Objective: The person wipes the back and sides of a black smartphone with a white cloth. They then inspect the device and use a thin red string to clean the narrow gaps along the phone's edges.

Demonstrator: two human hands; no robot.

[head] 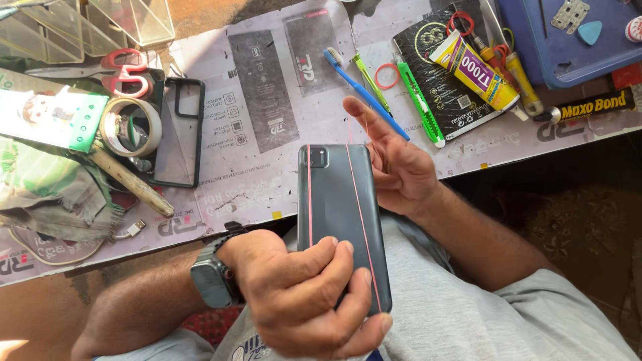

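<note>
Left hand (304, 297) grips a dark phone (341, 214); right hand (394, 167) open, near blue toothbrush (361, 90).

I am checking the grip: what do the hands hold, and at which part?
The left hand holds the dark phone at its lower end. The right hand touches its upper right edge, stretching a red rubber band.

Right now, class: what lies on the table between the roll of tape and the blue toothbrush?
In the head view, between the roll of tape and the blue toothbrush lie a clear phone case with a black rim and printed paper sheets.
</note>
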